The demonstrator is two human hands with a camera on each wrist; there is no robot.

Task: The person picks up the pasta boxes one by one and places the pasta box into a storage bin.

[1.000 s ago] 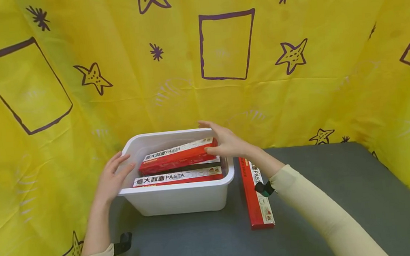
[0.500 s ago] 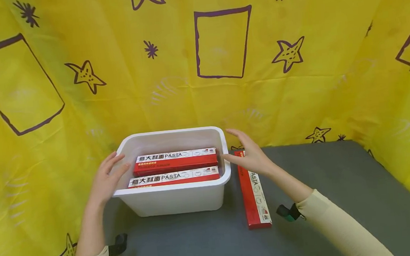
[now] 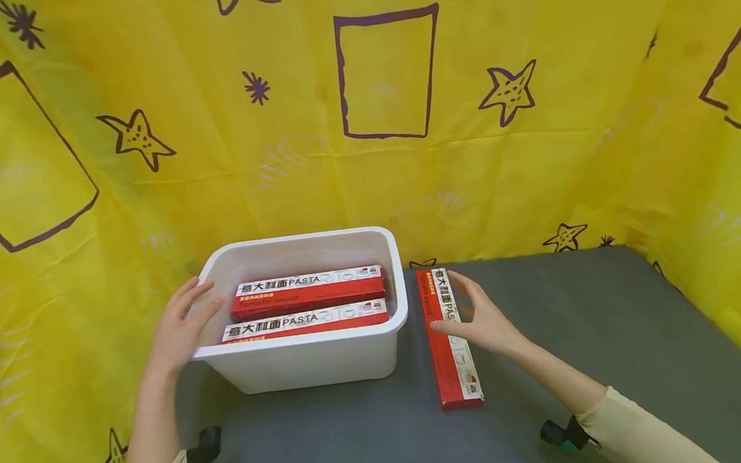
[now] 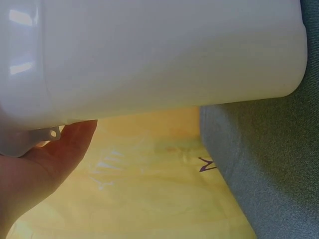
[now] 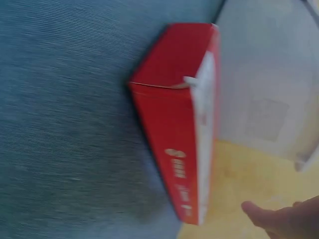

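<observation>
At the bin's left rim is my left hand (image 3: 183,329), its thumb reaching over the inside. The left wrist view shows fingers (image 4: 79,139) against the outer wall of the white plastic bin (image 4: 149,55), beside a small lug with a hole. Over the upper part of a red-and-white pasta box (image 3: 450,357) hovers my right hand (image 3: 484,321), thumb and fingers spread across its width. That box lies lengthwise on the table, right of the bin. In the right wrist view a gap shows between the thumb (image 5: 256,215) and the pasta box (image 5: 172,134).
Inside the bin (image 3: 309,362) lie two visible pasta boxes, a rear one (image 3: 306,294) and a front one (image 3: 306,322), side by side. Dark grey cloth covers the table (image 3: 336,448). A yellow patterned curtain (image 3: 309,134) encloses the back and sides.
My right hand has left the pasta box inside the bin and moved right and nearer, to above the one on the table. The rear box in the bin now lies flatter. My left hand stays at the rim.
</observation>
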